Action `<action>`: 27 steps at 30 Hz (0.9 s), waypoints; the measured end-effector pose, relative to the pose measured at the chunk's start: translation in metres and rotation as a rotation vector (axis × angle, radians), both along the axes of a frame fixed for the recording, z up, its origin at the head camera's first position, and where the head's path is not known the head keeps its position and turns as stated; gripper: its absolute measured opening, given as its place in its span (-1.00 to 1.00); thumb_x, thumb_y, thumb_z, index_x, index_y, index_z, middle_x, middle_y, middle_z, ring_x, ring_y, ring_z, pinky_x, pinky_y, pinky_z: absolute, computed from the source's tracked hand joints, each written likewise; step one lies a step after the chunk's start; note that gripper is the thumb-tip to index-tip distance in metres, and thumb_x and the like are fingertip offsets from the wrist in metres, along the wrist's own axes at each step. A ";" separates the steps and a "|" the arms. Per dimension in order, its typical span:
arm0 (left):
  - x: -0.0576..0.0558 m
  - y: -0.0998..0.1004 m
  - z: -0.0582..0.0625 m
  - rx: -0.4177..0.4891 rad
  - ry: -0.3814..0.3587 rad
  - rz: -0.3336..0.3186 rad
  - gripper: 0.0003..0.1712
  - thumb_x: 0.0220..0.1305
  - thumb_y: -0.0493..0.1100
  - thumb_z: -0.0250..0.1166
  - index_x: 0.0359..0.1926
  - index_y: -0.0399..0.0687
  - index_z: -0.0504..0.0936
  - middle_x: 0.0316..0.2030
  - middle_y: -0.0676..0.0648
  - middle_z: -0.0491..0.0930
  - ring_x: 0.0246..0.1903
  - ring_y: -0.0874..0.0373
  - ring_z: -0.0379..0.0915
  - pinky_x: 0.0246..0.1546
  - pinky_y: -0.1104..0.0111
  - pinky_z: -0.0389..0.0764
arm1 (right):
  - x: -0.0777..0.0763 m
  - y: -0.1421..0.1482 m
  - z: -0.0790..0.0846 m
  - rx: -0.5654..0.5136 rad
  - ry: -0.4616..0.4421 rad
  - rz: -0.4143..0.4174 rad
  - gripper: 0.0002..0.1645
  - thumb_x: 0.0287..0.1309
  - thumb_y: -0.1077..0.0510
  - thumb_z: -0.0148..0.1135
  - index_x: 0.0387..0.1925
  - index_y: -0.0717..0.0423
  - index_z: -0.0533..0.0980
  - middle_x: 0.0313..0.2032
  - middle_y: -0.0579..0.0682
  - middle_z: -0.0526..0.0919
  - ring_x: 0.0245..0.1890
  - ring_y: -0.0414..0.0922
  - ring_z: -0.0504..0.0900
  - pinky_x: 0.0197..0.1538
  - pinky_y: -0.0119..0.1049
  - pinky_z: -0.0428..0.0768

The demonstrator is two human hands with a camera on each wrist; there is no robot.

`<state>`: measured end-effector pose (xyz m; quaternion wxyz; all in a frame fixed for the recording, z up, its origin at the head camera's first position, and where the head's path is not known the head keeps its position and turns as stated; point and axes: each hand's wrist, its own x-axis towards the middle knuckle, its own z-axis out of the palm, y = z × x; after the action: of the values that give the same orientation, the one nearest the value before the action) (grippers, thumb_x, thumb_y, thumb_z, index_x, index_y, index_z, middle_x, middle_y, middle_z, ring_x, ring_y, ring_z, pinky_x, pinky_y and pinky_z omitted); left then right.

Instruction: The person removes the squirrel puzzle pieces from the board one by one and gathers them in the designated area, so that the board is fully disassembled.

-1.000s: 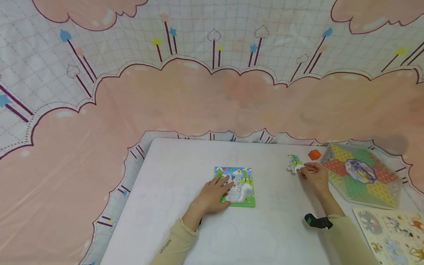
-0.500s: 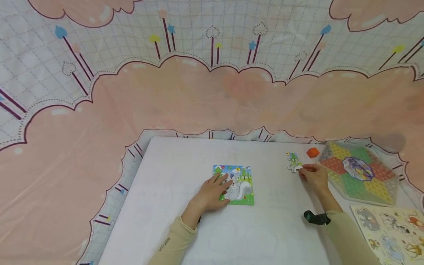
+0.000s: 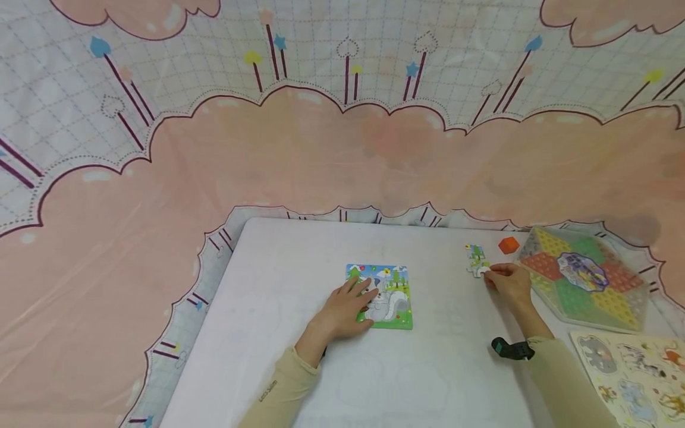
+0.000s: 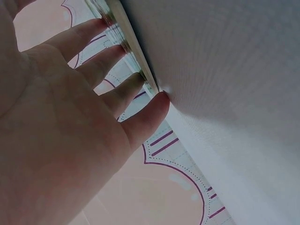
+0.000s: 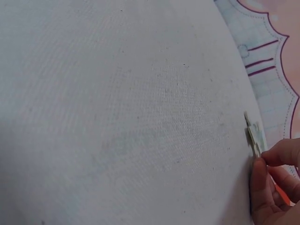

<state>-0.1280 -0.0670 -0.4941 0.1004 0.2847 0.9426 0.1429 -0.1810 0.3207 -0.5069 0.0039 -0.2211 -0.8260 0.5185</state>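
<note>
My left hand (image 3: pixel 345 309) rests with spread fingers on the left part of a square squirrel jigsaw puzzle (image 3: pixel 393 309), covering some of its picture. In the left wrist view, the fingertips (image 4: pixel 157 105) lie along the puzzle's edge, the little finger touching the white table. Over on the right, my right hand (image 3: pixel 511 288) pinches a small jigsaw puzzle piece (image 3: pixel 480 271) between thumb and fingertips. That piece adjoins another tree-printed piece (image 3: pixel 474 252) above it; whether they interlock I cannot tell. The right wrist view catches the pinching fingers (image 5: pixel 260 183) at its lower right, with the pieces nearly edge-on.
An orange block (image 3: pixel 509 245) lies beyond the right hand. Beside it is a clear hexagonal case (image 3: pixel 583 318) of patterned, coloured shapes. An animal board (image 3: pixel 615 380) sits at the near right. A patterned cloth (image 3: pixel 321 160) hangs behind the white table (image 3: pixel 289 255).
The lower puzzle piece has shifted slightly in the right fingers and sits straighter under the upper one. The left hand stays on the squirrel puzzle. The head view has drifted a little.
</note>
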 end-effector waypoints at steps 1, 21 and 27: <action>0.000 0.000 0.000 -0.001 0.000 -0.001 -0.26 0.29 0.10 0.27 0.45 0.08 0.33 0.48 -0.07 0.15 0.47 -0.14 -0.07 0.31 -0.07 0.24 | 0.000 0.000 0.000 0.015 -0.005 -0.003 -0.57 0.25 0.21 0.26 0.06 0.42 0.47 -0.47 -0.16 0.58 -0.55 -0.35 0.55 -0.40 -0.55 0.58; -0.001 0.001 0.000 -0.014 -0.026 0.006 -0.24 0.30 0.11 0.26 0.47 0.11 0.30 0.50 -0.05 0.11 0.49 -0.12 -0.11 0.34 -0.06 0.20 | 0.003 -0.019 0.002 0.260 -0.036 0.059 -0.27 0.09 0.06 0.44 0.11 0.49 0.39 -0.02 0.33 0.44 -0.05 0.16 0.38 -0.03 -0.10 0.46; -0.001 0.001 0.001 -0.019 -0.014 0.002 -0.25 0.29 0.11 0.26 0.46 0.10 0.32 0.49 -0.05 0.13 0.48 -0.12 -0.09 0.33 -0.06 0.21 | 0.003 -0.021 -0.001 0.286 -0.001 0.043 -0.27 0.07 0.05 0.45 0.10 0.52 0.43 -0.04 0.36 0.48 -0.07 0.17 0.42 -0.04 -0.06 0.47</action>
<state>-0.1295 -0.0659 -0.4935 0.1095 0.2817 0.9435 0.1361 -0.1779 0.2997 -0.5077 0.0238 -0.2008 -0.8961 0.3951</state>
